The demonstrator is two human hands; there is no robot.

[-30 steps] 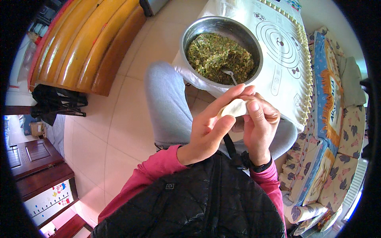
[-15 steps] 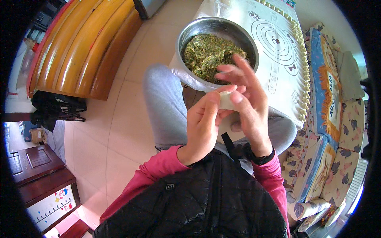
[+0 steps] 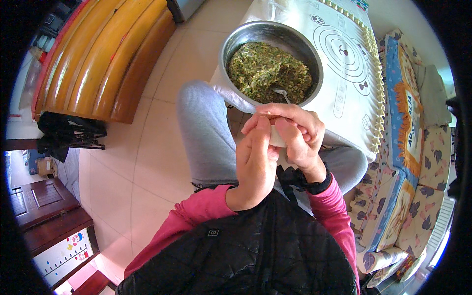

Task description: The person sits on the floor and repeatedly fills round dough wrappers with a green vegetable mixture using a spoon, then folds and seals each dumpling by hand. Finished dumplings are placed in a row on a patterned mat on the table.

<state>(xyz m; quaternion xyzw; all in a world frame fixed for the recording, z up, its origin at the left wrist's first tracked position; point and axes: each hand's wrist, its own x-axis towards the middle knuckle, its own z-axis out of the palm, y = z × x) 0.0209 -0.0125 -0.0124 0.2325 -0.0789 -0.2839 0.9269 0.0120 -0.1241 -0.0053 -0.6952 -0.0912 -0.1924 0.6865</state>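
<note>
Between my two hands is a small white dumpling (image 3: 276,138), its dough partly covered by my fingers. My left hand (image 3: 254,164) cups it from the left, thumb pressed along its top edge. My right hand (image 3: 304,132) closes on it from the other side, with the thumb on the dough and the fingers curled over the far side. Just beyond my fingertips stands a steel bowl (image 3: 320,73) of chopped green filling (image 3: 260,66). A metal spoon (image 3: 281,92) rests in the filling, its handle running toward my right hand.
Under the bowl is a table with a white printed mat (image 3: 324,93), edged by a pale wavy trim. A sofa (image 3: 427,147) with patterned covers lines the right. To the left are tiled floor (image 3: 157,142), a curved wooden piece of furniture (image 3: 98,59) and a folded black item (image 3: 69,135).
My right hand's fingers, spread and blurred before, have folded over the dumpling. Both hands have come closer together and slightly nearer to me. The spoon in the bowl has come into sight.
</note>
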